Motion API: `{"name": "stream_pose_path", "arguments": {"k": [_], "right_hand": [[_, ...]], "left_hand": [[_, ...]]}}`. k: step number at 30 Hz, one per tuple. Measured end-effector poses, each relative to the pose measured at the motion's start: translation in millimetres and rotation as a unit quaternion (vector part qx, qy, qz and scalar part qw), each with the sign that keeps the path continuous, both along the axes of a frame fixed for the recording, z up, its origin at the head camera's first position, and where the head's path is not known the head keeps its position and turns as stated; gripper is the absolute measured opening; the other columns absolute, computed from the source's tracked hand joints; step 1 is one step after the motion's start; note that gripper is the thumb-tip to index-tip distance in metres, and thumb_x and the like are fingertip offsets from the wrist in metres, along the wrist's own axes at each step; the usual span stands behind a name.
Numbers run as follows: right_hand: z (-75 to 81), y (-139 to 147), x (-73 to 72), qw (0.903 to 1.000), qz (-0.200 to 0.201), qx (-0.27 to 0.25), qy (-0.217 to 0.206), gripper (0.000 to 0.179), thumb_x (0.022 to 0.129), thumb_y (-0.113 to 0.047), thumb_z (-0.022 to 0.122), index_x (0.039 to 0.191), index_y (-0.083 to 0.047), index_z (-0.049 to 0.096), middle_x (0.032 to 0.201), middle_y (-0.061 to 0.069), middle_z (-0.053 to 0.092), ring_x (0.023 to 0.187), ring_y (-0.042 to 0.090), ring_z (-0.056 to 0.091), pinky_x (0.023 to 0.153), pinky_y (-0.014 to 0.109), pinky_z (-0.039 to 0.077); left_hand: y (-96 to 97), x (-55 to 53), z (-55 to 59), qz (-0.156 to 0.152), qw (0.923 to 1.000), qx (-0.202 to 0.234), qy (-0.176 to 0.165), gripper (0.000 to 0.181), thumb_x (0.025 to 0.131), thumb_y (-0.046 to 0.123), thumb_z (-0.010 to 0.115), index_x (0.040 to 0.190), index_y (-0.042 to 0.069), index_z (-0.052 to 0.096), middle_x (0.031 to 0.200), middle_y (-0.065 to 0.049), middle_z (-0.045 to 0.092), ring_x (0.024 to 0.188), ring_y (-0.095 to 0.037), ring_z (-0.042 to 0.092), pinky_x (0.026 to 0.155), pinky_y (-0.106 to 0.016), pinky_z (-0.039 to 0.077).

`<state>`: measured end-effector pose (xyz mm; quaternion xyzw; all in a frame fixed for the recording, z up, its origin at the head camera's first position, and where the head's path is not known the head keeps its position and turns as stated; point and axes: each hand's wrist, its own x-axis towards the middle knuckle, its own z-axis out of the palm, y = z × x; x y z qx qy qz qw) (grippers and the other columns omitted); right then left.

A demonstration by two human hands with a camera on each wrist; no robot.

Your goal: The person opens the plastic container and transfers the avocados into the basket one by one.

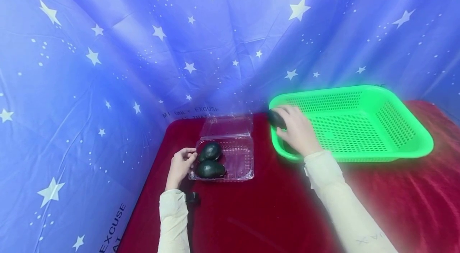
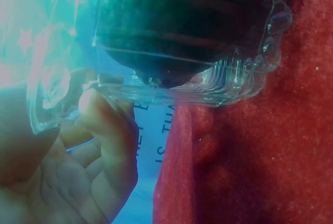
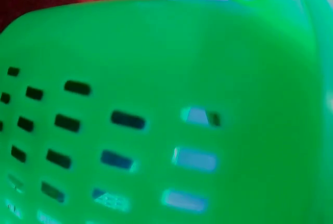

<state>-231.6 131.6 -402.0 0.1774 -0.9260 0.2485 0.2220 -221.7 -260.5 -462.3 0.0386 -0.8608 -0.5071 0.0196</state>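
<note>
Two dark avocados (image 1: pixel 210 152) lie side by side in the left half of a clear plastic clamshell box (image 1: pixel 240 174), its lid (image 1: pixel 228 125) tipped back. At the box's left edge my left hand (image 1: pixel 181 165) pinches the rim between thumb and fingers; the left wrist view shows the thumb (image 2: pixel 106 130) on the clear plastic, with an avocado (image 2: pixel 166 31) behind it. My right hand (image 1: pixel 299 131) grips another dark avocado (image 1: pixel 276 119) at the left end of a green plastic basket (image 1: pixel 381 125). The right wrist view is filled by the slotted basket wall (image 3: pixel 156 62), hiding that hand.
A red cloth (image 1: pixel 251 213) covers the table under box and basket. Blue fabric with white stars (image 1: pixel 230 45) hangs along the back and left side. A small black object (image 1: pixel 192 198) sits at my left wrist. The basket takes up the table's back right.
</note>
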Motion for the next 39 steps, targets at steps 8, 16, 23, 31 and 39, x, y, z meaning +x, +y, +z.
{"name": "stream_pose_path", "arguments": {"k": [8,16,23,31,39], "right_hand": [[-7.1,8,-3.1,1.0000,-0.005,-0.007,-0.002,0.064,0.076,-0.005,0.078,0.136,-0.004,0.056,0.136,0.019,0.055,0.124,0.039,0.050,0.106,0.055,0.043],[-12.8,16,-4.8,0.9999,-0.006,0.000,-0.012,0.064,0.076,-0.004,0.079,0.135,-0.002,0.055,0.136,0.021,0.054,0.124,0.040,0.049,0.106,0.056,0.043],[-18.2,20,-5.9,0.9999,-0.001,0.006,-0.014,0.064,0.076,-0.002,0.079,0.135,0.000,0.055,0.133,0.023,0.056,0.120,0.041,0.051,0.104,0.057,0.044],[-23.4,24,-5.9,0.9993,0.009,0.007,-0.037,0.062,0.079,0.002,0.075,0.137,0.003,0.052,0.135,0.025,0.054,0.123,0.043,0.049,0.107,0.059,0.040],[-30.8,24,-5.6,0.9975,0.016,0.006,-0.068,0.061,0.082,0.006,0.071,0.139,0.005,0.049,0.138,0.027,0.051,0.129,0.045,0.044,0.112,0.059,0.034]], "left_hand": [[0.3,0.5,0.5,0.001,1.0000,-0.003,0.000,0.023,0.094,0.011,0.067,0.115,0.002,0.069,0.086,-0.013,0.068,0.057,-0.013,0.054,0.044,-0.024,0.050],[0.8,0.6,1.6,0.001,1.0000,-0.004,0.000,0.023,0.094,0.011,0.067,0.115,0.002,0.069,0.085,-0.011,0.067,0.056,-0.013,0.054,0.044,-0.024,0.050],[1.1,0.8,1.5,0.002,1.0000,-0.005,-0.001,0.024,0.094,0.011,0.067,0.115,0.001,0.068,0.084,-0.010,0.066,0.057,-0.013,0.054,0.044,-0.025,0.051],[1.2,1.0,1.9,0.000,1.0000,-0.005,-0.001,0.024,0.094,0.010,0.067,0.116,0.001,0.068,0.085,-0.012,0.067,0.057,-0.013,0.054,0.044,-0.024,0.050],[0.2,0.7,1.6,-0.002,1.0000,0.002,-0.002,0.024,0.094,0.011,0.067,0.116,0.001,0.068,0.087,-0.015,0.067,0.057,-0.014,0.054,0.044,-0.024,0.050]]}}
